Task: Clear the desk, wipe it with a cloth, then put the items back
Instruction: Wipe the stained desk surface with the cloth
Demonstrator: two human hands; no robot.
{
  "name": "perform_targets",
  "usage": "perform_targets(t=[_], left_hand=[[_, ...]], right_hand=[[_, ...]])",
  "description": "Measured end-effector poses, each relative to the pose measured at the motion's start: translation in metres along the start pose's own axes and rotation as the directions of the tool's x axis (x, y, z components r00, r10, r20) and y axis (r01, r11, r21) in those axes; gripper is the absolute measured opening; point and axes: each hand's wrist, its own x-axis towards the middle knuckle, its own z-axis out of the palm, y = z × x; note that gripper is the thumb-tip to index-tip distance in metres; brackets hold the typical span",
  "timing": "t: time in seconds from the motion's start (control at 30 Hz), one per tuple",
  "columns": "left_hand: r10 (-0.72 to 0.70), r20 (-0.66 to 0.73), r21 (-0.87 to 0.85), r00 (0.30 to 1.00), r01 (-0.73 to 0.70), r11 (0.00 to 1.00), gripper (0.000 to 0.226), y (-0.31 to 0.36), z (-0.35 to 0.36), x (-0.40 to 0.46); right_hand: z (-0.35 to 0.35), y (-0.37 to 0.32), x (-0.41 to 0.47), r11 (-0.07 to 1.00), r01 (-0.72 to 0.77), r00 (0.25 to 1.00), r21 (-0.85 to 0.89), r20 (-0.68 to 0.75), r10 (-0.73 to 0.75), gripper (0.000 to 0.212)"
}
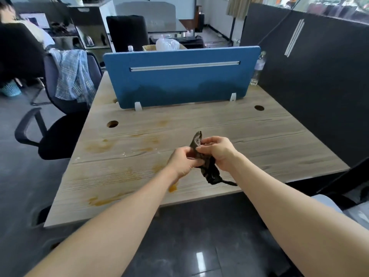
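Both hands meet just right of the frame's centre, above the wooden counter (259,140), and hold a dark, crumpled cloth (207,166) between them. The left hand (182,161) has its fingers curled round the cloth's middle, and the right hand (217,151) pinches its upper part between thumb and fingers. One end of the cloth sticks up above the hands; the other hangs down below them, trailing a thin strip toward the right forearm. Orange-brown stains (99,145) mark the counter's left half, down to its near edge. A blue divider panel (179,76) stands along the far edge, with a clear bottle (258,68) at its right end. At the left, an office chair (60,124) carries a plaid shirt (72,74) over its back.
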Motion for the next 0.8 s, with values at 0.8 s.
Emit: perform_targets(t=[0.8], left_hand=[[-0.108, -0.278, -0.164, 0.954, 0.064, 0.984, 0.032, 0.075, -0.056, -0.024]], right_hand=[[-0.021, -0.063, -0.018, 0.996, 0.058, 0.996, -0.065, 0.066, -0.054, 0.031]])
